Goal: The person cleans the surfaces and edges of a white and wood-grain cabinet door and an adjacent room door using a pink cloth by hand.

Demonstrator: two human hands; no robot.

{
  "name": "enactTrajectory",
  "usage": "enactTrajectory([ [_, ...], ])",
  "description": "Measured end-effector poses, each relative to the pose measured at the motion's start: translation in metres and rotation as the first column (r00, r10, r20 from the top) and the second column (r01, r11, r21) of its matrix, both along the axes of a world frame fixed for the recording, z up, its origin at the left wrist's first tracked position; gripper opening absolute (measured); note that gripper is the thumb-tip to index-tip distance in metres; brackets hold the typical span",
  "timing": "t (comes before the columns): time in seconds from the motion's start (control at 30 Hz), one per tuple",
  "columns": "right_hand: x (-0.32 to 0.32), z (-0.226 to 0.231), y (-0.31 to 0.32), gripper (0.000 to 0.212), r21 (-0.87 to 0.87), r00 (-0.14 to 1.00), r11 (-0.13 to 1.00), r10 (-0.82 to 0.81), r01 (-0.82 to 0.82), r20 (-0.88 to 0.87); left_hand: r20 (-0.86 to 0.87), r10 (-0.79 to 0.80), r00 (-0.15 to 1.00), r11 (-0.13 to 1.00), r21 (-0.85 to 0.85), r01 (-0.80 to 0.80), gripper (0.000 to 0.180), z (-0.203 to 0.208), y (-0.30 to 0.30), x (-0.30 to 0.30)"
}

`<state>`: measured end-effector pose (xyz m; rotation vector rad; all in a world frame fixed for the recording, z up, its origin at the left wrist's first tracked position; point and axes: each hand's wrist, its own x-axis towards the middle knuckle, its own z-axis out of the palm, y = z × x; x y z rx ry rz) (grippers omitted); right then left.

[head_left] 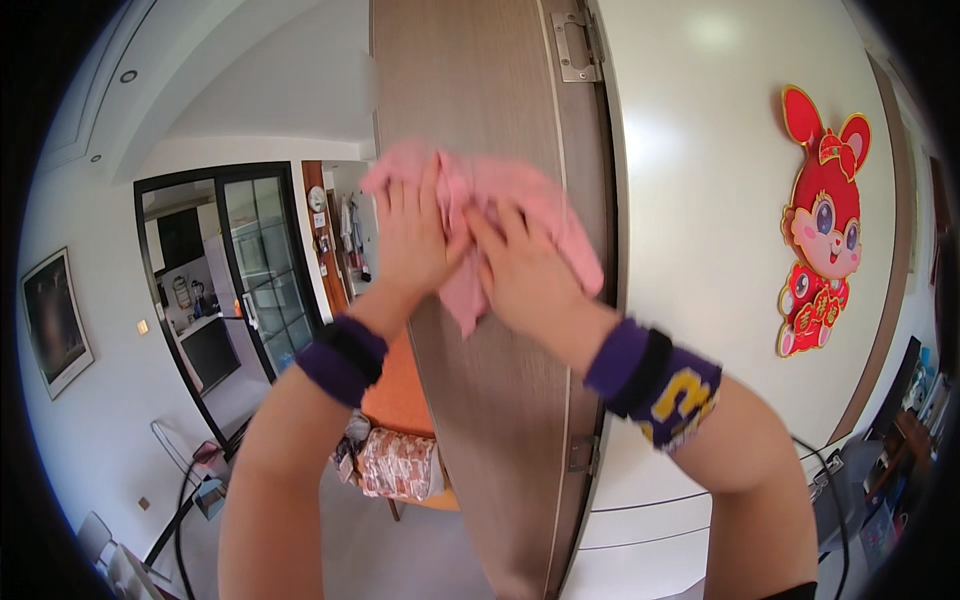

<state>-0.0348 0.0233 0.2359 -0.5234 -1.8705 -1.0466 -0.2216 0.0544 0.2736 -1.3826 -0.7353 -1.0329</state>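
Observation:
A pink cloth (470, 190) is pressed flat against the edge of an open wooden door (470, 90). My left hand (412, 240) lies on the cloth's left part, fingers pointing up. Beside it, my right hand (530, 265) covers the cloth's right part, and the two hands touch at the thumbs. Both wrists wear purple and black wristbands. A corner of the cloth hangs down below my palms.
Metal hinges (575, 45) join the door to a white wall with a red rabbit decoration (825, 220). To the left, a black-framed glass door (250, 270) leads to a kitchen. An orange table (400, 395) with a patterned bundle stands behind the door. A framed picture (55, 320) hangs far left.

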Motion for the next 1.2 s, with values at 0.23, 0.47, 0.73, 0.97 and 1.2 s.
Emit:
enactTrajectory([
  [0.23, -0.022, 0.195, 0.028, 0.064, 0.126, 0.973, 0.974, -0.166, 0.187, -0.157, 0.019, -0.053, 0.998, 0.959, 0.279, 0.046, 0.077, 0.186, 0.021, -0.011],
  [0.47, -0.01, 0.264, -0.001, 0.076, 0.107, 0.91, 0.904, -0.41, 0.415, -0.065, 0.282, 0.134, 0.95, 0.989, -0.097, -0.11, 0.081, 0.276, 0.027, 0.001],
  [0.73, -0.014, 0.248, 0.007, 0.068, -0.061, 0.892, 0.904, -0.427, 0.422, -0.149, 0.277, 0.148, 0.95, 0.989, -0.047, -0.14, 0.077, 0.243, 0.031, 0.004],
  [0.97, -0.005, 0.132, 0.019, 0.067, 0.131, 0.955, 0.956, -0.239, 0.264, -0.175, 0.15, 0.006, 0.989, 0.971, 0.236, -0.042, 0.078, 0.124, 0.031, 0.01],
  [1.2, 0.014, -0.007, -0.037, 0.062, -0.106, 0.902, 0.896, -0.427, 0.432, 0.068, 0.304, 0.021, 0.953, 0.998, -0.069, 0.0, 0.085, -0.052, -0.001, 0.04],
])
